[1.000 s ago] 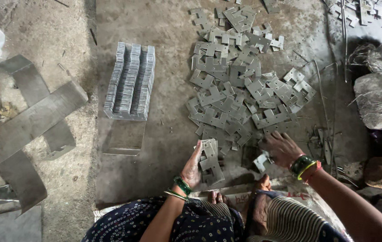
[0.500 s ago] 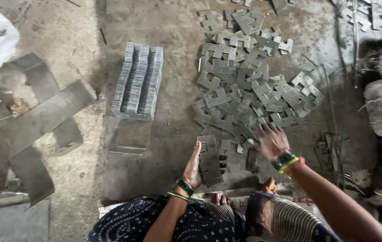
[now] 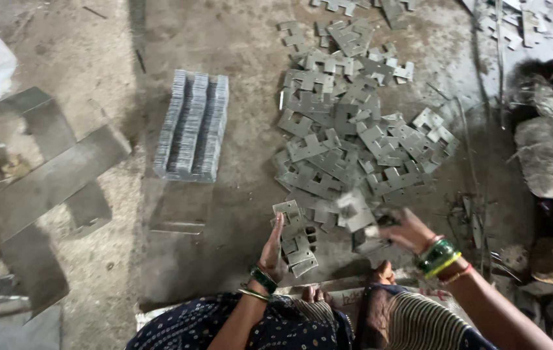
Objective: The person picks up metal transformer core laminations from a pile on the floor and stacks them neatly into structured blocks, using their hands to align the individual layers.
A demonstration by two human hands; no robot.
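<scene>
Near knees: left hand (image 3: 272,249) steadies plate stack (image 3: 296,237), long axis away; right hand (image 3: 405,229) apparently grasps plate (image 3: 356,212).

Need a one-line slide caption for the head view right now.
Seated on a concrete floor, left hand steadies a small stack of notched metal plates while right hand lifts one plate from the loose pile.

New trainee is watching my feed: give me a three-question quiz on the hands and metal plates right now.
1. True or false: the left hand rests against a small stack of plates.
2. Which hand lifts one plate? A) left B) right
3. Where does the neat upright row of plates stand relative to the loose pile?

Key: 1 true. 2 B, the right hand. 3 To its left in the picture, apart from it.
</scene>
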